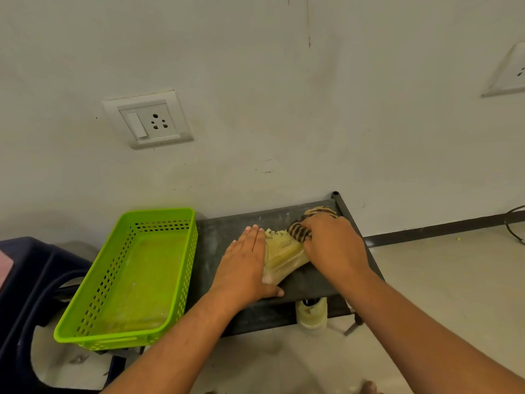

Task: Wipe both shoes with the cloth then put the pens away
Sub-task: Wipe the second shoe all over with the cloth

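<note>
Two hands are working the shoe between them on the shelf: left hand lying flat, bracing its probably light, slide-prone side, right hand bunching the soft cloth over the laces.

1. first shoe: pale yellow, laces showing, lies on the dark shelf.
2. cloth: brown and tan stripes, bunched against the first shoe's laced top.
3. second shoe: pale yellow, upright below the shelf, partly hidden.

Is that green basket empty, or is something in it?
Empty. The green basket shows a bare floor all over; nothing lies in it.
</note>
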